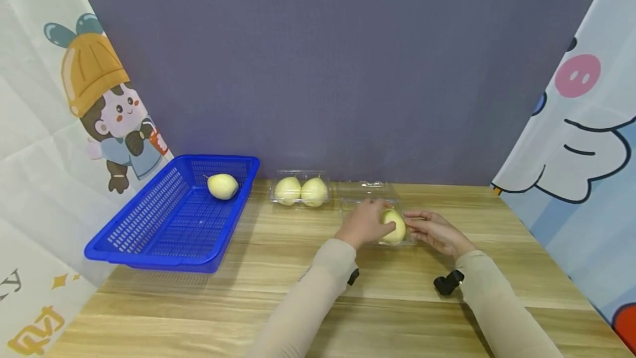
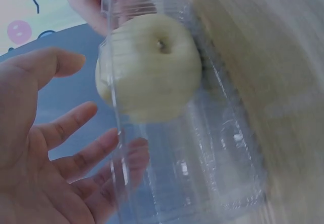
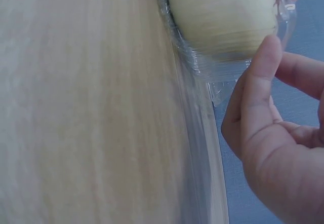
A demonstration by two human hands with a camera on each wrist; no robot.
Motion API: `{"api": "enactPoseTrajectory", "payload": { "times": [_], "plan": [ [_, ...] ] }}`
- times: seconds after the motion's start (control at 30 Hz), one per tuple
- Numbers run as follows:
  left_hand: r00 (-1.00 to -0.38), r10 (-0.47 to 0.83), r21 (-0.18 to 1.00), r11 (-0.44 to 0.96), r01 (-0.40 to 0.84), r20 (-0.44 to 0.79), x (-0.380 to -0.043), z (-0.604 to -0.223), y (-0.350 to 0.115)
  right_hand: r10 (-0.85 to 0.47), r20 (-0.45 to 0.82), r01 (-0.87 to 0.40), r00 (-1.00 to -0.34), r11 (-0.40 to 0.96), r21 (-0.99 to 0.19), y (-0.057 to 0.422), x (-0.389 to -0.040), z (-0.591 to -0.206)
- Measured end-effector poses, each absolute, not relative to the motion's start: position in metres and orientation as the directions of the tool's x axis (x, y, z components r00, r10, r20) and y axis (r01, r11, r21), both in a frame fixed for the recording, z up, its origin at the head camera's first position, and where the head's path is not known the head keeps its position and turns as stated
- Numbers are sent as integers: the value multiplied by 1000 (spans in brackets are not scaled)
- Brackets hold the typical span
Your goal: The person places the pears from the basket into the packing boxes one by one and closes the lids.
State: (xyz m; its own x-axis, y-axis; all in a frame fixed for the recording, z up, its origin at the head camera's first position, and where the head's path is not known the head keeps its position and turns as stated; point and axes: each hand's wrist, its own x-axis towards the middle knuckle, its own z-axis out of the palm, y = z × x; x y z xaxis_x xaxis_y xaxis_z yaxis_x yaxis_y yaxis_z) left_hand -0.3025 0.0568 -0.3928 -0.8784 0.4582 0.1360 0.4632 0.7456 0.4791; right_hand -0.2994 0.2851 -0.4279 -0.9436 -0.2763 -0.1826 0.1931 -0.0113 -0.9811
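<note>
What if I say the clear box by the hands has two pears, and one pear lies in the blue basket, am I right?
Not quite: that clear box holds only one pear, as the left wrist view shows. One pear does lie in the blue basket.

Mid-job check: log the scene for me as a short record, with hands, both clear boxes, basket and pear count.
Left hand: fingers spread beside the near pear, thumb not touching it
Right hand: at the right end of the open box, thumb at its rim; grip unclear
Open box: one pear in its right half, left half unfilled
Other box: two pears inside
Blue basket: one pear, near its far end
Pears in view: four
</note>
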Motion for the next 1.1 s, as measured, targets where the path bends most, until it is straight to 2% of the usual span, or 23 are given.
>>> {"api": "enactPoseTrajectory", "payload": {
  "times": [0.43,0.87,1.1],
  "plan": [
    [-861,473,465,730,501,186,-303,-380,45,-262,-186,194,-947,-4,-981,286,-301,-429],
    [-870,448,448,747,491,206,-320,-364,15,-270,-179,185,-946,4,-983,284,-299,-427],
    [-884,410,476,745,467,225,-328,-349,-7,-269,-175,178,-947,13,-984,285,-299,-428]
  ]
}}
